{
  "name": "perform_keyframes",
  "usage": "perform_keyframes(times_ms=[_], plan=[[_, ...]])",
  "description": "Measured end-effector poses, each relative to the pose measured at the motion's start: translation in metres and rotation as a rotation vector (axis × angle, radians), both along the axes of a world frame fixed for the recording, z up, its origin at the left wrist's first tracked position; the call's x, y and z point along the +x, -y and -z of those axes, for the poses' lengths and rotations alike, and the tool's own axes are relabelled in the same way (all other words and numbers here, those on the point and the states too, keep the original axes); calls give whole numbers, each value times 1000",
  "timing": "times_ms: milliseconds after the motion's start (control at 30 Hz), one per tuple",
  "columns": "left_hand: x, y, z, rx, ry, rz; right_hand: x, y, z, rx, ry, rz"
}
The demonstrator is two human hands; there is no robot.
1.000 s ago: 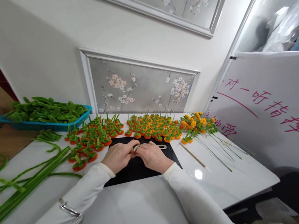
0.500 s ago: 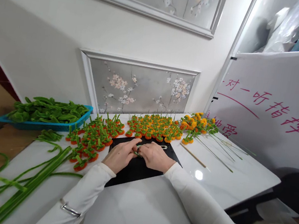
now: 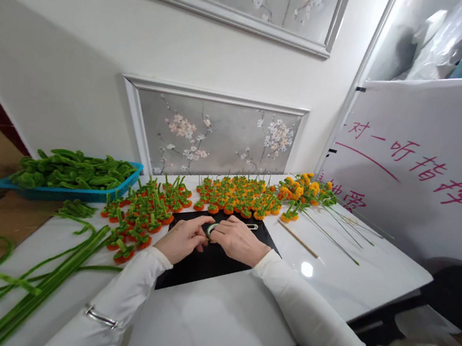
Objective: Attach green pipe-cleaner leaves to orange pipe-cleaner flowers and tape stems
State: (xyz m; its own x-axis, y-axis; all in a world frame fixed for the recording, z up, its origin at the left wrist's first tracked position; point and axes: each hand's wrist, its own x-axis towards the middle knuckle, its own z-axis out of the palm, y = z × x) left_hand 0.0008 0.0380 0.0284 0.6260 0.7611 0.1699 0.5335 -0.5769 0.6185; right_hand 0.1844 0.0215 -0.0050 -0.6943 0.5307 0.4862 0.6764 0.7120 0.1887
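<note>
Two bare hands are meeting over a black mat [image 3: 189, 273], with a small ring, looks like a roll of green tape [image 3: 209, 229], right between them. Right hand [image 3: 240, 243] is pinching the roll, thumb and fingers curled around its side. Left hand [image 3: 181, 240] has its fingers bent in at the other side, but honestly I can't tell whether that grip is closed on anything, the fingertips are too bunched up.

What'd worry me: the roll is small and held near its rim, so a slip could send it rolling into the orange flowers [image 3: 155, 220] or the yellow flowers [image 3: 248, 198]. Those are packed tight along the far side of the mat, stems up, and one careless knuckle could tip a few. Also, that bracelet [image 3: 101, 317] on the left sleeve sits near the long green strips [image 3: 56, 280]; a wide swing might snag one.

Roomwise, left is tight: flowers just beside the hand, strips below, blue tray [image 3: 73, 194] behind. Right is looser, though a thin stick [image 3: 297, 238] lies past the mat. Best space is toward the person, where white table [image 3: 214, 319] shows between the sleeves, but its front edge isn't far off.
</note>
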Motion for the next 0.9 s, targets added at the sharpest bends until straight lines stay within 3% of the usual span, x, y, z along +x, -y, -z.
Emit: perform_keyframes(times_ms=[400,533,733,900], plan=[[8,11,-6,213,-15,-94,0,2,2,-19,-58,94],[5,7,-6,136,26,-77,2,3,-2,29,-108,100],[5,5,-7,15,115,-29,8,2,-6,38,-187,-1],[3,4,-8,6,170,-37,19,-2,-8,-159,-434,-22]])
